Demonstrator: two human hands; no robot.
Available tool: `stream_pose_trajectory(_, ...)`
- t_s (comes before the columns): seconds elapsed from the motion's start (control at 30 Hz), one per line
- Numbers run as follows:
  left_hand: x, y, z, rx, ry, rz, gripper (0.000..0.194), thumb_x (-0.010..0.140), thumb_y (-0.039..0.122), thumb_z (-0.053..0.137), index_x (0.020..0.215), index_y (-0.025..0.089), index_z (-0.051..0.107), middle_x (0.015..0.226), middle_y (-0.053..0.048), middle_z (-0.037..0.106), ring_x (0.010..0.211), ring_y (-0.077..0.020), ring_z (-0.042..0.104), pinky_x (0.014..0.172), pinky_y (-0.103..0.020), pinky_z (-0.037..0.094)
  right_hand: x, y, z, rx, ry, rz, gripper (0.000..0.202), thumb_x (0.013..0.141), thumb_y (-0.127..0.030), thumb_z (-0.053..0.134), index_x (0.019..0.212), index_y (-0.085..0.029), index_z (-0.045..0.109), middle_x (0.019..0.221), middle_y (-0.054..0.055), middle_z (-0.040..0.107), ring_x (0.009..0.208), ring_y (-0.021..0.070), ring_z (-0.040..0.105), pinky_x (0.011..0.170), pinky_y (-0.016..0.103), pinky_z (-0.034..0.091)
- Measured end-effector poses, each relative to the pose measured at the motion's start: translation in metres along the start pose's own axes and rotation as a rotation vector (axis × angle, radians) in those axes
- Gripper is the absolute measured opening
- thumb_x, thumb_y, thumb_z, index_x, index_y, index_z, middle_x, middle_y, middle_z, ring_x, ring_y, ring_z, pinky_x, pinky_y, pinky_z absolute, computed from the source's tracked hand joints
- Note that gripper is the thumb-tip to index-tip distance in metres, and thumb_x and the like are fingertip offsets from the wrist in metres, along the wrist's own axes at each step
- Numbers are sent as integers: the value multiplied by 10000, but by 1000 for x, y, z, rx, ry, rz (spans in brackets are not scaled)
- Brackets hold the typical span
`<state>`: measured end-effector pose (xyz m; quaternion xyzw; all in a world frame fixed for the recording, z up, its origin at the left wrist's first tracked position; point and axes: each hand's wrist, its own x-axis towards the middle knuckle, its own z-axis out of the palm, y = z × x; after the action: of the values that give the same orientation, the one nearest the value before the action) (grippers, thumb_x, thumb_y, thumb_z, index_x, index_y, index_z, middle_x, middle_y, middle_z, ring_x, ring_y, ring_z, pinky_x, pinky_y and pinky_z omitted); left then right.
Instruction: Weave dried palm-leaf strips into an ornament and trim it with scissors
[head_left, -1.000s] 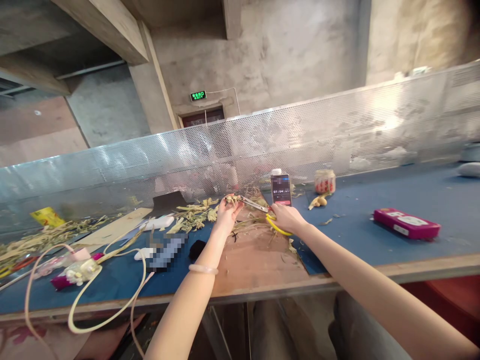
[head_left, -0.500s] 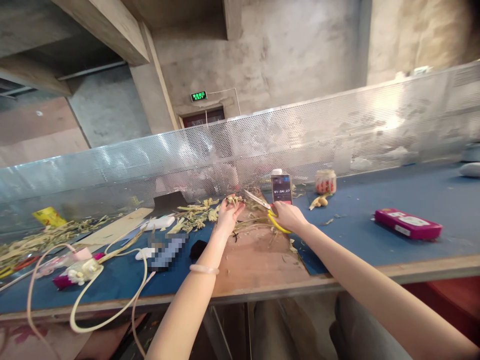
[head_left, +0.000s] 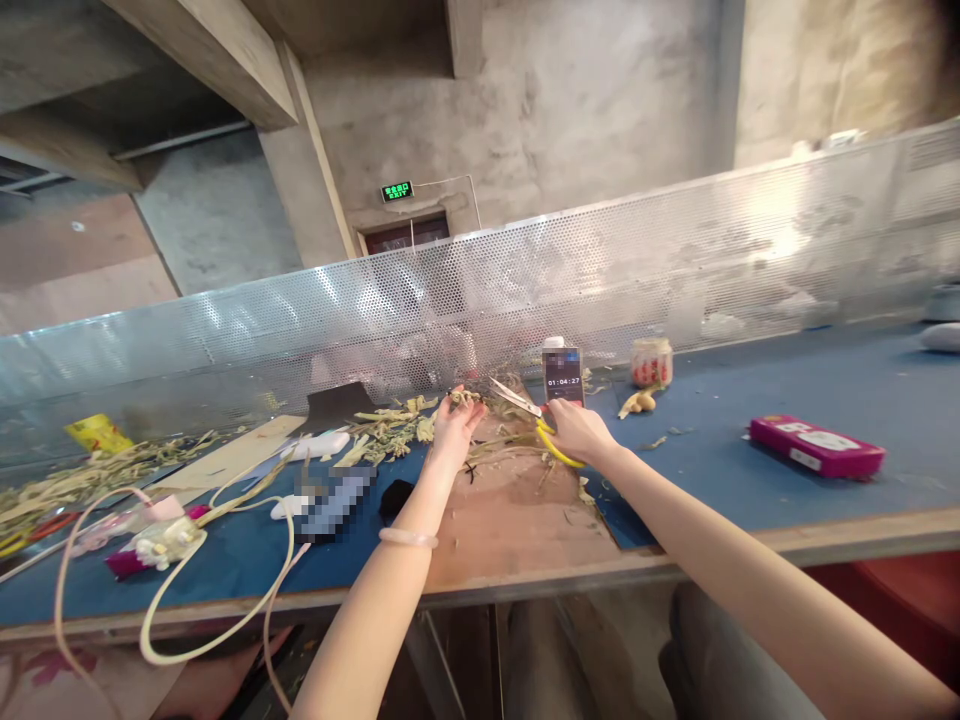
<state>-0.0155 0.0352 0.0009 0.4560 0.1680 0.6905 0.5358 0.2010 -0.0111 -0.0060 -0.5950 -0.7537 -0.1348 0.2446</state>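
Note:
My left hand (head_left: 455,430), with a pale bangle on its wrist, is closed around a dried plant sprig (head_left: 466,398) at the far part of the brown board (head_left: 517,530). In my right hand (head_left: 576,430) are scissors (head_left: 517,399) with yellow handles. Their blades point left toward the sprig, slightly parted and apart from it. Thin stalks and plant scraps (head_left: 517,445) lie on the board between and below my hands. Behind the right hand stands a phone (head_left: 562,372) that shows a timer.
Dried plants (head_left: 394,430) lie left of my hand, near a blurred dark device (head_left: 337,505) and looping cables (head_left: 154,610). A glass jar (head_left: 651,362) and a magenta box (head_left: 816,447) stand to the right. A perforated metal screen (head_left: 420,290) runs along the back.
My left hand has shifted very slightly left with the sprig, and its fingers have turned a little. The scissors stay in my right hand at nearly the same place.

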Motion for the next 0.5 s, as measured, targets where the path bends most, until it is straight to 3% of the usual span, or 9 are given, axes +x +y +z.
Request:
stream_pose_trajectory(0.2, 0, -1, 1, 2, 31, 2, 224, 680, 66, 657, 840, 166, 537, 829, -22, 671, 779, -139, 649, 921, -410, 421, -1, 1, 0, 1, -38, -40, 358, 823, -474, 421, 979, -161, 497, 993, 104, 605, 876, 231, 593, 639, 259, 373)
stream_pose_trajectory(0.5, 0, -2, 2, 7, 14, 24, 236, 692, 23, 615, 877, 159, 559, 872, -44, 684, 753, -133, 648, 906, -398, 432, -1, -1, -1, -24, -41, -97, 354, 831, -464, 407, 990, -161, 498, 990, 103, 603, 864, 232, 600, 621, 254, 376)
